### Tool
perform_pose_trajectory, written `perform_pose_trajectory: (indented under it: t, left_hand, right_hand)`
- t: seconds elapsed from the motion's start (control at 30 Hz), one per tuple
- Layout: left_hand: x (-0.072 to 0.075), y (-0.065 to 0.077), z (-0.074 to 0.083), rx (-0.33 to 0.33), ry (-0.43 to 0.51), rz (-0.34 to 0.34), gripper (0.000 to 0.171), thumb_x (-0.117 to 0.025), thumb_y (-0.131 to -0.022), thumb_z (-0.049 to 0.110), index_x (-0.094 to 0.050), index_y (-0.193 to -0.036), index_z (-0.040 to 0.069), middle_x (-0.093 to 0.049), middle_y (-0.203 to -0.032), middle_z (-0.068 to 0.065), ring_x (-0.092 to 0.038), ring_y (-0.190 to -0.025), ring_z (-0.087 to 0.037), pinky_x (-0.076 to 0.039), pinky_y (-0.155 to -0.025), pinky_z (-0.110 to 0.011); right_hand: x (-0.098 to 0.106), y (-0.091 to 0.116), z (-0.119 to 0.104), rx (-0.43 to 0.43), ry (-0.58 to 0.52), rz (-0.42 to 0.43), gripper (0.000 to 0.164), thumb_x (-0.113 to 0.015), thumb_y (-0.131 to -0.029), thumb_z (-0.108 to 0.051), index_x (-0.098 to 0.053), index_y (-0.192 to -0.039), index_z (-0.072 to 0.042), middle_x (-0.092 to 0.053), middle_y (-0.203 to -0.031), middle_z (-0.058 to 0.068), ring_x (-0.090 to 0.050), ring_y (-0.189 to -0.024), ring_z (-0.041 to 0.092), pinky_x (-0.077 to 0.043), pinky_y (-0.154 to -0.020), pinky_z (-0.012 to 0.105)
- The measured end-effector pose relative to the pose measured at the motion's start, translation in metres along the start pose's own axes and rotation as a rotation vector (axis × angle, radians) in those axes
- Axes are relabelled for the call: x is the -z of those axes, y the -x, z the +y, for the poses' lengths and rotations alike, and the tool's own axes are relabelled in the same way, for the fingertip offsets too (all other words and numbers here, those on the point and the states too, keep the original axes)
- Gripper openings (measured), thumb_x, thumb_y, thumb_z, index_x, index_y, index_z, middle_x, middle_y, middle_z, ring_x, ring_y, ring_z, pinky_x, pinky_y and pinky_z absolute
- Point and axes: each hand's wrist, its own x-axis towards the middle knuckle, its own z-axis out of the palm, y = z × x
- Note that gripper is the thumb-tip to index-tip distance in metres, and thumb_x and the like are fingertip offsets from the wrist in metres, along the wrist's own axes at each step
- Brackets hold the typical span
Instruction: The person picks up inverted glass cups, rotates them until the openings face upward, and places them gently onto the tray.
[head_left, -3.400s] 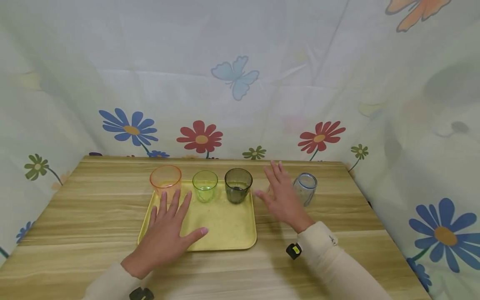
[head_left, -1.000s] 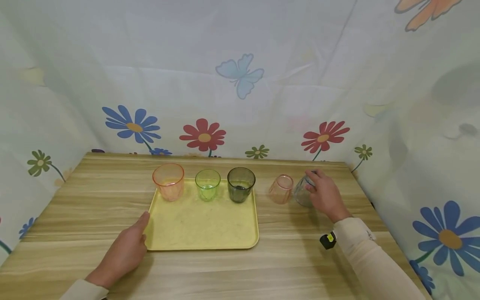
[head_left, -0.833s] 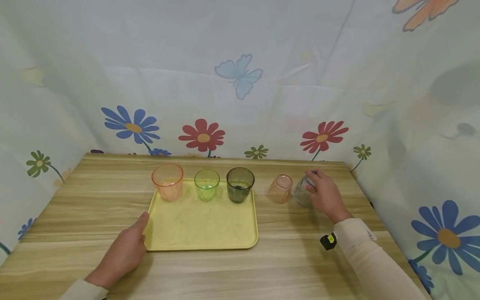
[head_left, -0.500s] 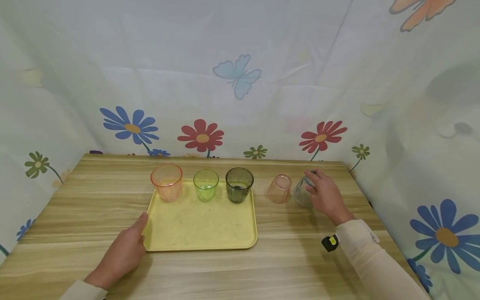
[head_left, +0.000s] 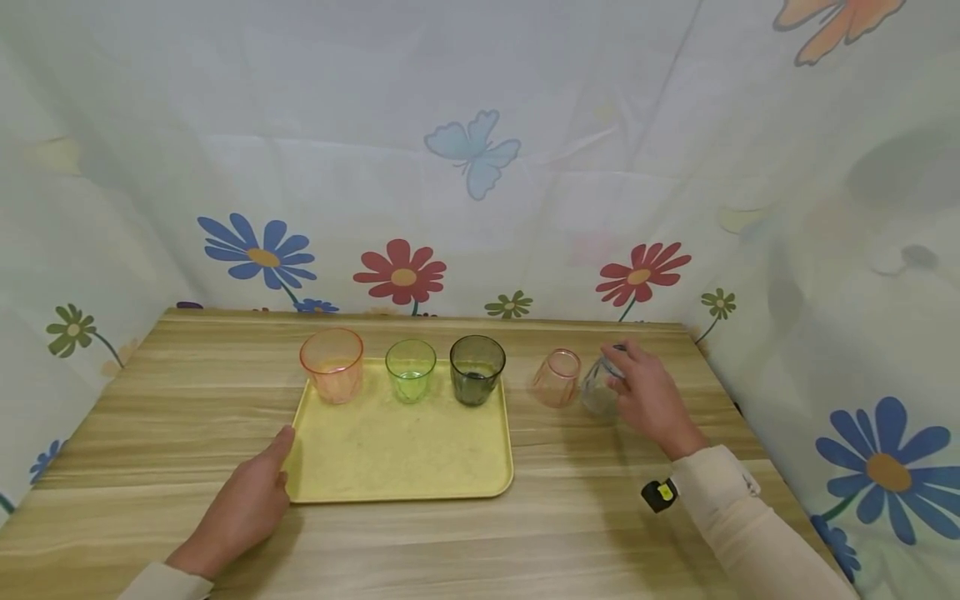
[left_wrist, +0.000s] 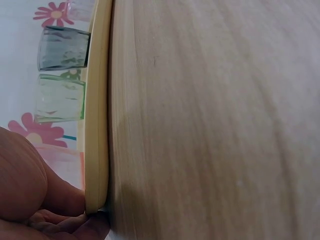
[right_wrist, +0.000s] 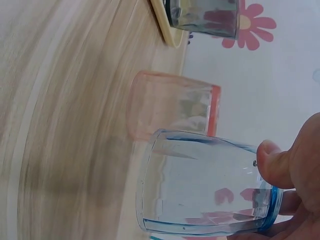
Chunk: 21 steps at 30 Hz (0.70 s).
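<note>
My left hand (head_left: 243, 500) pinches the left edge of a yellow tray (head_left: 405, 454); the left wrist view shows the thumb above the rim and fingers (left_wrist: 90, 227) tucked below. Toward the right, my right hand (head_left: 651, 404) grips a clear blue glass (right_wrist: 210, 185) near its base, which points up. The mouth of this glass faces down, close over the table. Just left of it stands a pinkish glass (head_left: 557, 379), upside down too. Along the tray's far side stand an orange glass (head_left: 335, 379), a green glass (head_left: 410, 377) and a dark grey glass (head_left: 476, 379), all mouth up.
The wooden table (head_left: 420, 550) runs back to a white curtain (head_left: 375, 150) printed with flowers and a butterfly. More of this curtain closes in the left and right sides.
Earlier both hands were spread over the tray and the glasses. The left then went to the tray's edge, the right to the blue glass and took hold, lately shifting it slightly left.
</note>
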Motion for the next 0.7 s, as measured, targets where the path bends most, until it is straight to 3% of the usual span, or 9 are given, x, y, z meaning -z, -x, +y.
perform_pose_trajectory:
  t: [0.2, 0.57, 0.7]
  left_hand:
    - [0.000, 0.000, 0.000, 0.005, 0.002, -0.001, 0.067, -0.056, -0.092, -0.010, -0.032, -0.154, -0.017, -0.045, -0.149, -0.041, -0.065, -0.120, -0.046, -0.055, -0.095, -0.064]
    - [0.000, 0.000, -0.001, -0.001, 0.003, -0.001, 0.066, -0.056, -0.092, -0.010, -0.033, -0.154, -0.017, -0.045, -0.149, -0.041, -0.063, -0.123, -0.050, -0.055, -0.095, -0.065]
    - [0.000, -0.001, -0.001, -0.001, 0.000, -0.004, 0.067, -0.056, -0.092, -0.009, -0.032, -0.154, -0.017, -0.044, -0.150, -0.041, -0.062, -0.124, -0.051, -0.054, -0.096, -0.066]
  right_hand:
    - [0.002, 0.001, -0.008, 0.024, 0.004, 0.008, 0.045, -0.062, -0.100, -0.001, -0.058, -0.144, 0.002, -0.059, -0.135, 0.024, -0.060, -0.119, 0.054, -0.050, -0.102, 0.068]
    - [0.008, 0.008, -0.019, -0.006, -0.009, -0.011, 0.047, -0.063, -0.100, -0.002, -0.057, -0.147, -0.001, -0.052, -0.150, 0.026, -0.053, -0.131, 0.054, -0.047, -0.108, 0.070]
    - [0.010, 0.010, -0.024, 0.002, -0.010, -0.011, 0.046, -0.064, -0.100, -0.002, -0.058, -0.146, -0.001, -0.054, -0.147, 0.024, -0.055, -0.128, 0.052, -0.048, -0.107, 0.069]
